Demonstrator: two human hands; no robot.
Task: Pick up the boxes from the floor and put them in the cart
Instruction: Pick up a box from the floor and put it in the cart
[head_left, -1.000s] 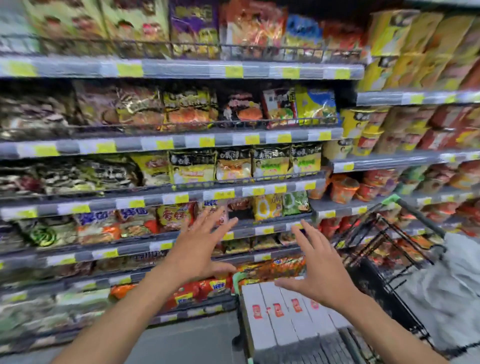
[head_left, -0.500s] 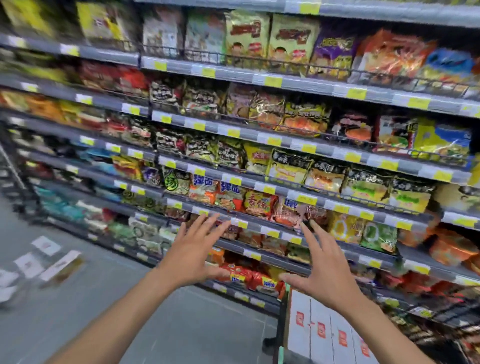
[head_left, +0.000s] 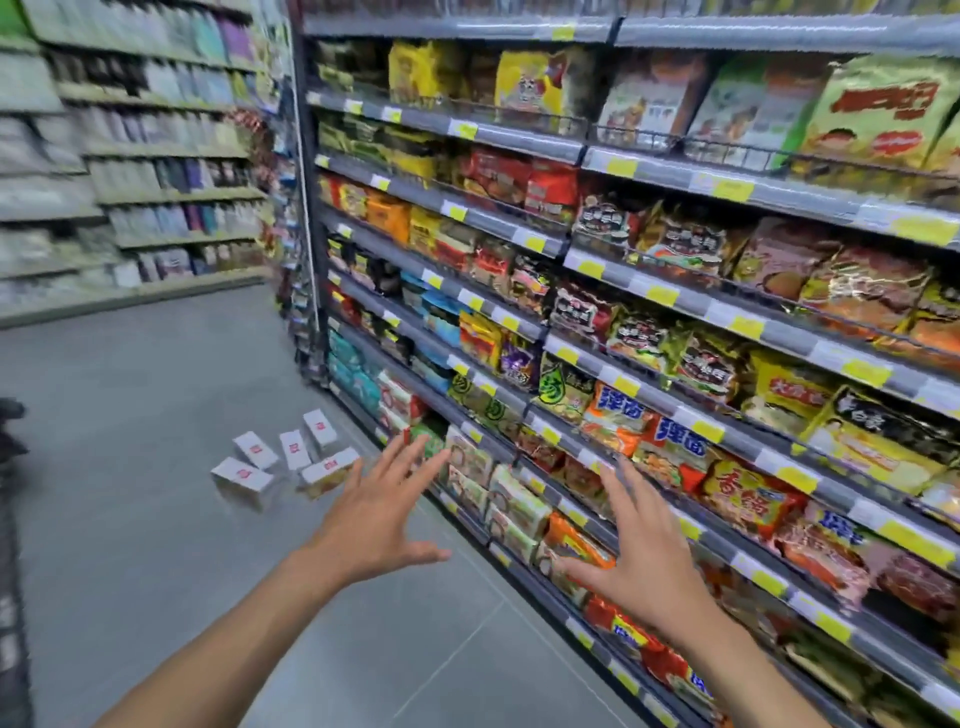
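- both hands are held out empty over the aisle: the left hand (head_left: 371, 525) and right hand (head_left: 636, 558) are spread wide, fingers splayed, nothing gripped.
- five white boxes (head_left: 285, 462) are seen scattered on the grey floor (head_left: 156, 545) ahead, close to the foot of the shelves (head_left: 519, 322); no cart is shown.
- the step in hand is judged to be the approach to the boxes.
- next, the gap must be closed, a bend made, and a box taken between the palms.

Five white boxes (head_left: 283, 465) lie clustered on the floor (head_left: 130, 415) beside the shelf (head_left: 675, 312); left hand (head_left: 371, 517) and right hand (head_left: 641, 566) hover spread, empty.
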